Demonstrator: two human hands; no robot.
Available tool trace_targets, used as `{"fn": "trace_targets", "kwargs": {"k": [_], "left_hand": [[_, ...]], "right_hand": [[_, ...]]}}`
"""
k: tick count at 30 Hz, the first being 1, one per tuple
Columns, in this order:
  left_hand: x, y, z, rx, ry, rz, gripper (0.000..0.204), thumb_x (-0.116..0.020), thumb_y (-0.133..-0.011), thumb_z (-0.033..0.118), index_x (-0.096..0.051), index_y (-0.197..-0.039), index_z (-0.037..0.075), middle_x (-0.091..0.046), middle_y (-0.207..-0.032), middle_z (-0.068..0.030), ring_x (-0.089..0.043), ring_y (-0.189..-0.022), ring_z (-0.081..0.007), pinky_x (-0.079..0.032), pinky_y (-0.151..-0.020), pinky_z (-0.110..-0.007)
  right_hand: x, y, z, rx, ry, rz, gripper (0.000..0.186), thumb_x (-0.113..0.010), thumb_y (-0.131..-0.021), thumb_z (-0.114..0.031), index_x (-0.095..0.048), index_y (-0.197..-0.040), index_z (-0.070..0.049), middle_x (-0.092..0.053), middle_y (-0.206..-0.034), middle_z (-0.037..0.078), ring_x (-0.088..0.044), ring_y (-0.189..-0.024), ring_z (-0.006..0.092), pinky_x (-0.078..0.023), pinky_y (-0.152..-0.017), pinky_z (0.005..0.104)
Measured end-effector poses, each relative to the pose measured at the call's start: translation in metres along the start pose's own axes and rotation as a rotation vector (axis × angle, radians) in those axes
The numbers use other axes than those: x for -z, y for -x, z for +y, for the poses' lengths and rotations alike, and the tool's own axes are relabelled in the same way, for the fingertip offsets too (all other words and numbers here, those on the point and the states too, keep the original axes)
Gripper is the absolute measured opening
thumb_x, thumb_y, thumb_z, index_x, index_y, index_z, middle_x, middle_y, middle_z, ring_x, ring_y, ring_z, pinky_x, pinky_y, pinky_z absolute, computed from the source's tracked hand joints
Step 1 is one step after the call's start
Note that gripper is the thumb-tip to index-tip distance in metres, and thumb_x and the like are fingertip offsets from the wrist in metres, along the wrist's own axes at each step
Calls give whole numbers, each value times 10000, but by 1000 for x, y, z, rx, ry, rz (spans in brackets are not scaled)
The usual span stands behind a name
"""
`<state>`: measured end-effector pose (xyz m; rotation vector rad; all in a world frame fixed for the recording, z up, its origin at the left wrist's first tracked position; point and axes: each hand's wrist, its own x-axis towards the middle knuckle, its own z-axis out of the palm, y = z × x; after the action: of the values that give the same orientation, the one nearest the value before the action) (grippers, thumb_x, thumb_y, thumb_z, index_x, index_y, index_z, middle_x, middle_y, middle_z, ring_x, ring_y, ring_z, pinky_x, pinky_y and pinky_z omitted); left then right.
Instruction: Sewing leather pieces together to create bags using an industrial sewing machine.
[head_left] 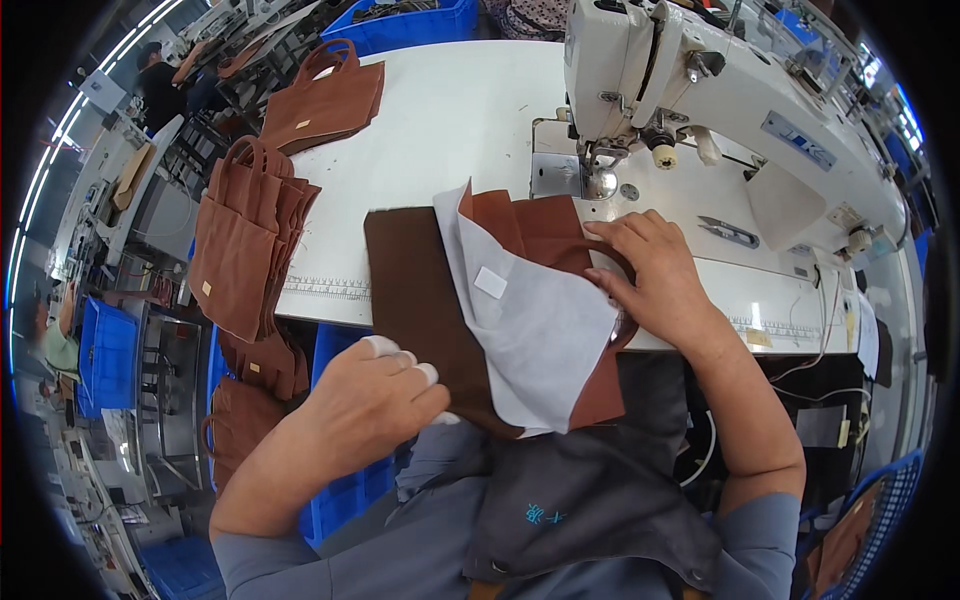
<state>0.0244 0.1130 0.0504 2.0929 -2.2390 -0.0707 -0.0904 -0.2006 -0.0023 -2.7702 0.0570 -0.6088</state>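
Observation:
Across the front edge of the sewing table lies an unfinished bag piece, partly over my lap. It has a dark brown panel [420, 300], a pale grey lining [530, 320] folded over with a small white label [490, 282], and reddish-brown panels [545, 220] with a curved handle [612, 262]. My left hand [375, 390], with white covers on several fingertips, is curled closed at the lower left edge of the dark brown panel. My right hand [650, 275] grips the handle between thumb and fingers, to the right of the lining.
A white sewing machine [720, 110] stands at the back right, its presser foot [598, 180] beyond the bag piece. Thread snips [730, 232] lie right of my right hand. Reddish-brown bags [250, 240] hang stacked at the table's left edge; another bag [325, 100] lies behind them.

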Motion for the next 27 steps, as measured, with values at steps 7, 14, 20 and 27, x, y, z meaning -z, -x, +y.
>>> {"fn": "trace_targets", "kwargs": {"k": [7,14,20,27], "left_hand": [[3,17,-15,326,491,24,372,-794,-790,309,-678,-1064,85,-679,-920,-101,-686,-804,-270,-521,-715,-363],[-36,-50,-62,540,273,510,168,-629,-860,49,-641,-1028,57,-679,-919,-150,-657,-871,-361,-517,-766,-440],[-73,-74,-69,629,222,605,237,-576,-902,25,-540,-1135,2,-620,-1074,-221,-596,-1022,-415,-471,-891,-488],[-83,-72,-72,607,235,582,273,-535,-947,38,-515,-1213,-21,-576,-1197,-250,-546,-1105,-427,-441,-975,-484]], "right_hand": [[8,12,1,-72,-24,-2,307,-721,-824,-107,-692,-1129,-91,-610,-902,56,-576,-918,263,-421,-817,402],[15,-14,-28,52,-82,131,279,-706,-891,-305,-715,-1035,-67,-631,-941,83,-592,-956,286,-418,-857,415],[-27,-63,-46,153,-51,-1,341,-700,-894,-392,-717,-905,-51,-625,-902,97,-593,-932,304,-427,-845,435],[5,-60,-54,98,-360,-20,285,-695,-843,-192,-564,-630,-56,-574,-704,70,-578,-775,283,-404,-735,424]]}}
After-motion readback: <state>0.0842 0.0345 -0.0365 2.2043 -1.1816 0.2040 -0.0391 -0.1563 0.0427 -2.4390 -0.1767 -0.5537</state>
